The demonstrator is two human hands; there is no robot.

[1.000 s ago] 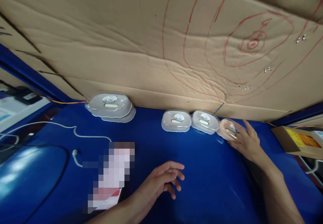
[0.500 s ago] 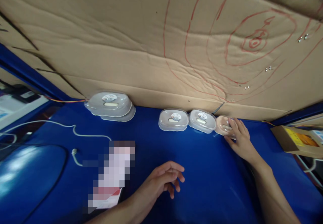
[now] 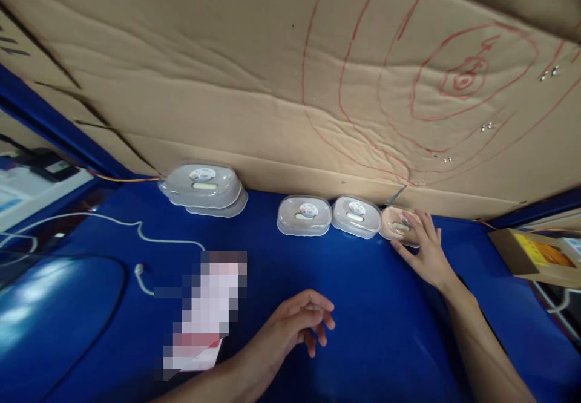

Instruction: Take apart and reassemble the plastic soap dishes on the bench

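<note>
My right hand [image 3: 424, 249] is over the pinkish clear-lidded plastic box [image 3: 398, 226], thumb at its near side and fingers across its top and right end. That box touches a pale clear-lidded box [image 3: 356, 216], and a similar pale box [image 3: 304, 215] sits left of it in the same row. Each of these pale boxes carries a round label and a white oval piece on the lid. My left hand [image 3: 304, 321] hovers above or rests on the blue tabletop [image 3: 363, 306], holding nothing, its fingers apart and loosely curled.
Two stacked larger clear-lidded boxes [image 3: 202, 188] stand at the back left by the cardboard wall [image 3: 204, 88], which bears red drawn rings. A blurred-out phone-like object [image 3: 200, 354] and a white cable [image 3: 170, 241] lie left. A brown carton [image 3: 535, 258] is at right.
My right hand has shifted left with the pinkish box, and the two pale boxes in that row have slid left too. My left hand has stayed nearly still.
</note>
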